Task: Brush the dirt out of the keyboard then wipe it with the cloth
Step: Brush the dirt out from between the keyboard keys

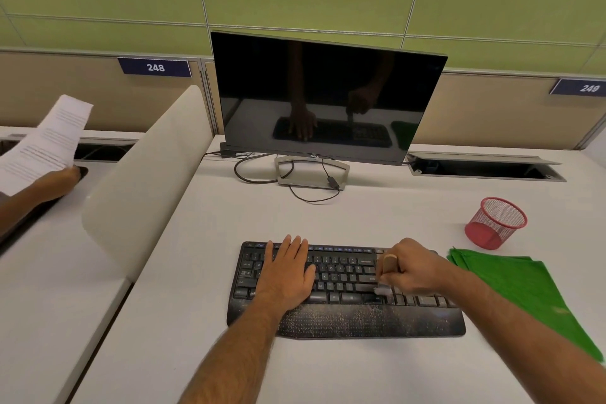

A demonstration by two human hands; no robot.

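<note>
A black keyboard (347, 275) with a dusty, speckled palm rest lies on the white desk in front of me. My left hand (288, 272) rests flat on its left keys, fingers straight. My right hand (414, 267) grips a small brush (388, 267) with a wooden handle; its pale bristles touch the keys at the right of the main block. A green cloth (524, 292) lies flat on the desk right of the keyboard, apart from both hands.
A dark Dell monitor (328, 95) stands behind the keyboard with loose cables (262, 174) at its base. A red mesh cup (495, 223) sits behind the cloth. A white divider (144, 180) borders the left; beyond it another person's hand (59, 182) holds papers.
</note>
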